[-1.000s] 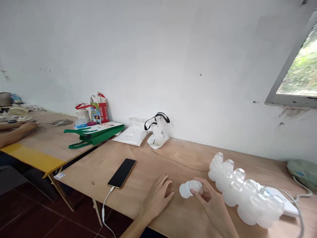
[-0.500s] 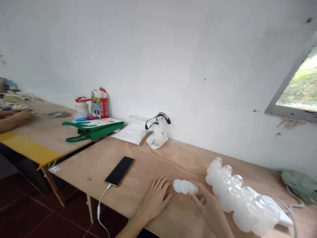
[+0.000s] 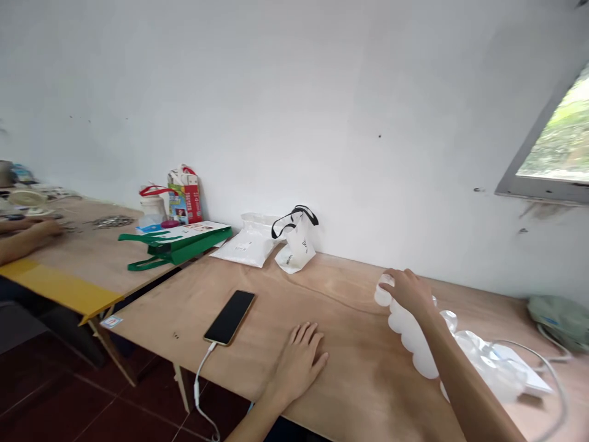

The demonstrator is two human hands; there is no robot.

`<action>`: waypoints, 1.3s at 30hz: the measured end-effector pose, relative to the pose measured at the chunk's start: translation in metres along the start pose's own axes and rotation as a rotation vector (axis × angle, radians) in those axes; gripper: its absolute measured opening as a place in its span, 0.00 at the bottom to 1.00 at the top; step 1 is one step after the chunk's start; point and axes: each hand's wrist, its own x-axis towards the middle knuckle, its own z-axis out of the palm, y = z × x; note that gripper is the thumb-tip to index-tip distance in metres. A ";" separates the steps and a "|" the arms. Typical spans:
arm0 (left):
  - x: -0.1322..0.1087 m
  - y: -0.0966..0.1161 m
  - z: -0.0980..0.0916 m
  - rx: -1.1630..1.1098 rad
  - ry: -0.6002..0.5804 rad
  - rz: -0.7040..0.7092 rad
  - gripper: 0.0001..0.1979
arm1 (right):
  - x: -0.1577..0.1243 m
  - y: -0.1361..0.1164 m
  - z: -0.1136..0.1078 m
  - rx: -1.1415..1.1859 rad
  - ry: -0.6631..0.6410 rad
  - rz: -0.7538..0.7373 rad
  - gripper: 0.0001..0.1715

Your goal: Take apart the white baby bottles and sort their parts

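My right hand [image 3: 407, 291] reaches across a long row of translucent white plastic cups [image 3: 409, 331] lying on the plywood table [image 3: 350, 294]. Its fingers curl over a white cup [image 3: 383, 290] at the far end of the row. My forearm hides the middle of the row. My left hand [image 3: 298, 363] lies flat on the bare wood, fingers apart and holding nothing. A black smartphone [image 3: 229, 318] with a white charging cable lies to its left.
White packets [image 3: 243, 248] and a white bag with black handles [image 3: 297, 245] stand against the wall. A green bag [image 3: 177, 245] lies near the table's left end. On the adjoining table, a co-worker's hand [image 3: 46, 228] rests near loose metal parts [image 3: 113, 222].
My right hand has moved from the near side of the row to its far end, and the cup it held is no longer by my left hand. My left hand has barely moved.
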 end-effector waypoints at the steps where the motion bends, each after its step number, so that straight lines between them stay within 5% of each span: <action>1: 0.001 0.000 0.000 0.007 -0.001 -0.002 0.19 | 0.003 0.002 0.001 -0.013 -0.008 0.018 0.14; 8: -0.001 -0.001 0.004 0.002 0.026 0.013 0.18 | 0.010 0.017 0.018 -0.077 -0.031 0.040 0.15; 14: -0.001 -0.001 0.004 0.009 0.025 0.017 0.19 | 0.009 0.015 0.023 -0.085 0.053 -0.113 0.17; 21: 0.000 0.002 -0.001 0.000 0.001 0.009 0.19 | -0.068 -0.031 0.067 -0.055 0.018 -0.352 0.17; 27: 0.000 0.000 0.005 0.020 0.043 0.013 0.18 | -0.141 -0.055 0.120 0.060 -0.135 -0.312 0.22; 39: 0.002 -0.006 0.012 0.064 0.047 0.034 0.19 | -0.154 -0.069 0.130 0.163 -0.177 -0.318 0.28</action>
